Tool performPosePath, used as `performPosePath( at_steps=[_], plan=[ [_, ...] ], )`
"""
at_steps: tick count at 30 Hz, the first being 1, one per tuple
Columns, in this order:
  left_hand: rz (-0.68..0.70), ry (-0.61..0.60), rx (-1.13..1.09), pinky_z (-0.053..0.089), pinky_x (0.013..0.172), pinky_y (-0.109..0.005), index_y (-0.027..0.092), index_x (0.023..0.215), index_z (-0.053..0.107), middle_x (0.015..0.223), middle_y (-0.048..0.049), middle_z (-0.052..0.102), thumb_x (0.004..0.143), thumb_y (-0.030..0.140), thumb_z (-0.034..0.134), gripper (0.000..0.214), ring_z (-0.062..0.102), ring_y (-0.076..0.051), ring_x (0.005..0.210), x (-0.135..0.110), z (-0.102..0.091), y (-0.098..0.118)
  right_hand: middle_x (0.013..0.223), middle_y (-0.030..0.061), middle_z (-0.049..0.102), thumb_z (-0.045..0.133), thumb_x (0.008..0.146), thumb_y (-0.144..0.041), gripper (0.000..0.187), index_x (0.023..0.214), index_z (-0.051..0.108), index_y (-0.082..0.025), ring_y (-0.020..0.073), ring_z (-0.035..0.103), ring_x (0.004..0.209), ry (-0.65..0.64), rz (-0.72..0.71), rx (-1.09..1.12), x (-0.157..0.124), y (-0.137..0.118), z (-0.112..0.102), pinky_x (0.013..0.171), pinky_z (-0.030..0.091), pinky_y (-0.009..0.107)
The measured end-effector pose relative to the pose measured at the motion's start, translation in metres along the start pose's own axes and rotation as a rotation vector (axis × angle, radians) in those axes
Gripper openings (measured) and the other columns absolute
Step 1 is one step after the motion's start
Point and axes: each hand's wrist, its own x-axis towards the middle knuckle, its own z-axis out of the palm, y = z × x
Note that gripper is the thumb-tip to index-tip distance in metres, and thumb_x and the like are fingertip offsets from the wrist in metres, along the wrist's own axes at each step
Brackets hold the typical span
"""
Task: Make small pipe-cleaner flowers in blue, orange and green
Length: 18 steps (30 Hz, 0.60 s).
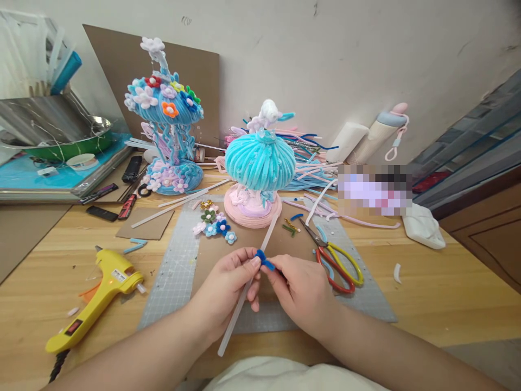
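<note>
My left hand [228, 285] is closed around a long clear glue stick [238, 312] that runs from near my lap up toward the pink base. My right hand [299, 288] pinches a short blue pipe cleaner [264, 259] that is curled around the stick between both hands. Just beyond stands a turquoise pipe-cleaner mushroom [259, 162] on a pink base [252, 209]. A few small pipe-cleaner flowers [215, 224] lie to its left on the grey cutting mat [175, 271].
A yellow glue gun [95, 296] lies at front left. Red and yellow scissors [336, 258] rest right of my hands. A finished blue flowered mushroom [169, 133] stands at back left. Loose pipe cleaners [309, 163] pile behind, and a metal basin [52, 130] sits far left.
</note>
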Motion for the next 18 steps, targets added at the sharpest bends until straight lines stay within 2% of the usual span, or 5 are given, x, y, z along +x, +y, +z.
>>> performPosePath(
  at_steps=[5,9,14,18],
  plan=[
    [0.036,0.027,0.011,0.044,0.040,-0.018,0.016,0.087,0.050,0.056,0.0063,0.047,0.075,0.027,0.063,0.021,0.038,-0.005,0.041,0.0023,-0.0015,-0.0034,0.060,-0.0014,0.059,0.047,0.087,-0.022,0.010,0.081,0.053,-0.017,0.0107,0.056,0.051,-0.036,0.154,0.150,0.0015,-0.0020,0.0043,0.049,0.035,0.021],
    [0.057,0.014,0.047,0.046,0.045,-0.019,0.016,0.088,0.049,0.057,0.0059,0.049,0.079,0.026,0.060,0.018,0.040,-0.005,0.043,0.0034,-0.0035,-0.0049,0.068,-0.0004,0.062,0.046,0.089,-0.024,0.009,0.089,0.053,-0.018,0.0116,0.058,0.058,-0.105,0.227,0.292,0.0027,-0.0025,0.0039,0.053,0.039,0.021],
    [0.068,-0.012,0.059,0.047,0.052,-0.022,0.018,0.088,0.050,0.060,0.0060,0.050,0.077,0.028,0.063,0.020,0.045,-0.006,0.048,0.0024,-0.0041,-0.0043,0.068,-0.0012,0.061,0.043,0.090,-0.023,0.009,0.090,0.051,-0.019,0.0114,0.057,0.062,-0.144,0.274,0.488,0.0056,-0.0016,0.0023,0.058,0.042,0.021],
    [0.021,0.041,0.080,0.044,0.055,-0.020,0.018,0.089,0.054,0.073,0.0016,0.056,0.075,0.029,0.066,0.021,0.052,-0.009,0.062,0.0004,-0.0060,-0.0010,0.067,-0.0018,0.057,0.044,0.089,-0.021,0.009,0.085,0.052,-0.018,0.0101,0.052,0.060,-0.141,0.264,0.549,0.0078,0.0003,0.0006,0.057,0.041,0.020]
  ],
)
